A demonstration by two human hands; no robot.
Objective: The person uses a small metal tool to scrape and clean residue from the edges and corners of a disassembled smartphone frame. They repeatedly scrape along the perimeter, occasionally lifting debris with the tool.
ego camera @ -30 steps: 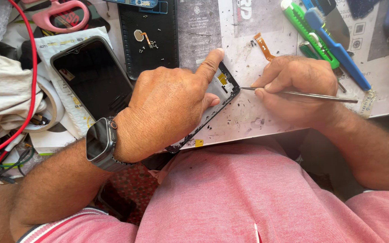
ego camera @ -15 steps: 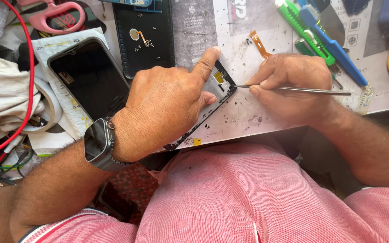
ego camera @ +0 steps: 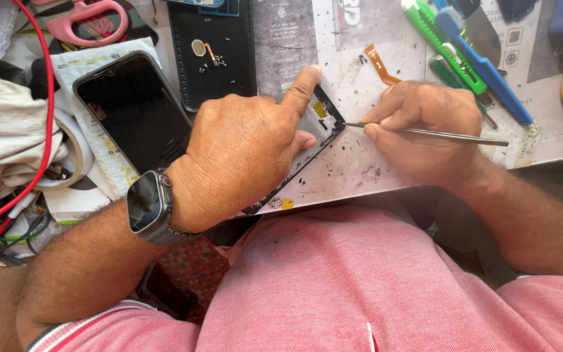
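Note:
My left hand [ego camera: 242, 156] presses down on an opened black phone frame [ego camera: 324, 124] lying on the white work mat, index finger stretched along its upper edge. A dark smartwatch [ego camera: 143, 202] sits on that wrist. My right hand [ego camera: 425, 127] grips a thin metal pry tool [ego camera: 444, 134] like a pen, and its tip touches the frame's right edge. Most of the frame is hidden under my left hand.
A black phone screen [ego camera: 131, 111] lies at the left on white packaging. An orange flex cable [ego camera: 380, 65], green and blue utility knives [ego camera: 464, 52], pink scissors [ego camera: 92, 16], a red wire [ego camera: 43, 98], white cloth [ego camera: 1, 130] and small screws on a black mat [ego camera: 213, 55] surround the work.
The tool's tip has stayed at the frame's right edge with only slight shifts of both hands. The view has drifted a little.

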